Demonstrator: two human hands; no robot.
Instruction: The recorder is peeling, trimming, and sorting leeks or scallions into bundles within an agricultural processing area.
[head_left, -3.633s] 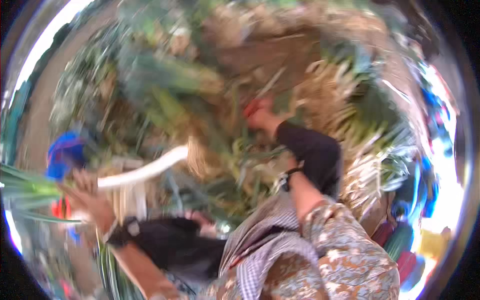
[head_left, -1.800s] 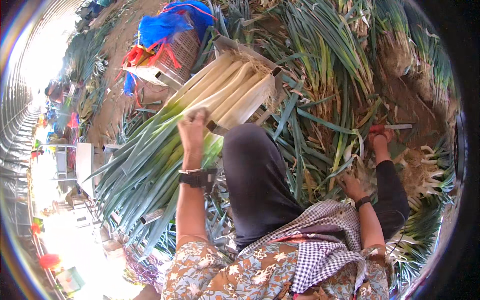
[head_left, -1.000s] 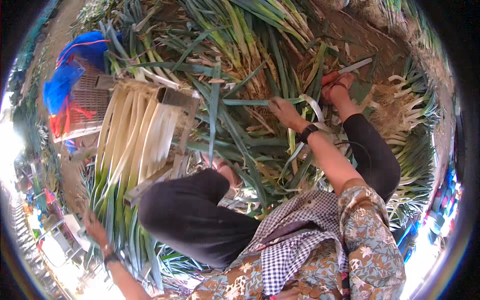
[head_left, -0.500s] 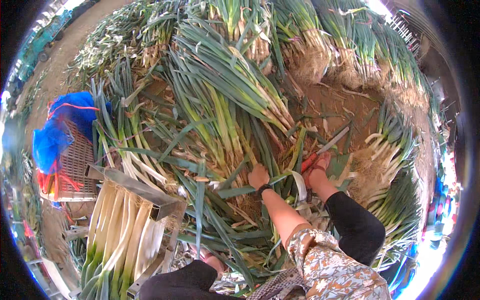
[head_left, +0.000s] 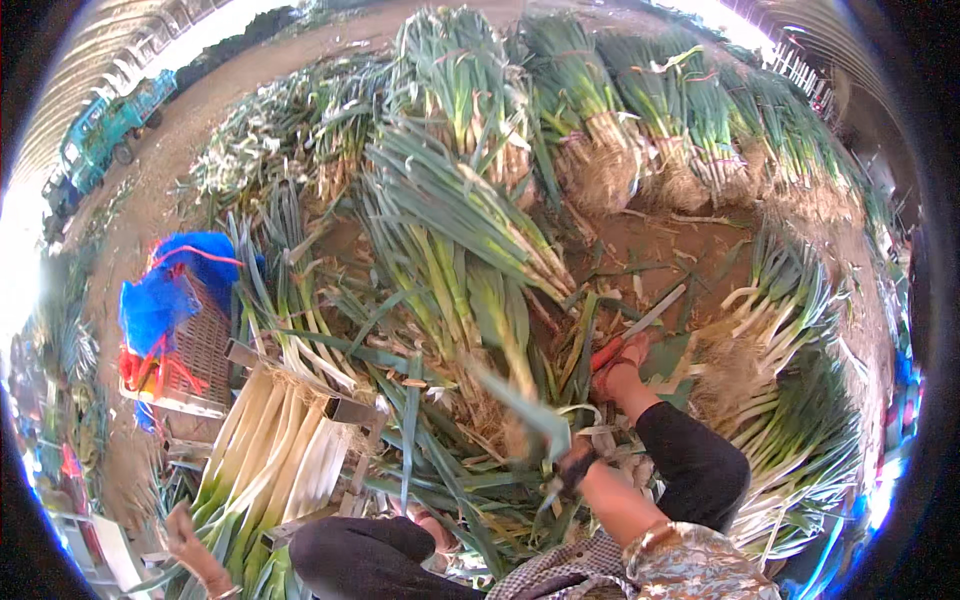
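In the head view, we find our bare left hand [head_left: 185,545] at the lower left of the frame, just beside the green leaves of a row of long, pale-stemmed leeks [head_left: 262,432]. These lie side by side in a silver, square-section metal rack [head_left: 352,411], roots toward the top. We cannot tell from the blur whether the left fingers are bent on anything.

Our right hand [head_left: 572,452] is just below the centre, blurred and partly covered by a broad blue-green leaf [head_left: 540,418]; whether its fingers are closed on that leaf we cannot tell. Near it, a heap of loose green leeks [head_left: 440,285] fills the middle of the frame.

Right of centre, a red-handled knife with a pale straight blade [head_left: 655,311] lies beside our foot in a red sandal [head_left: 622,362]. At the left, bright blue netting [head_left: 160,310] hangs over a brown woven basket [head_left: 205,350]. Bundled upright leeks [head_left: 570,80] line the top, and a teal truck [head_left: 105,130] stands at the upper left.
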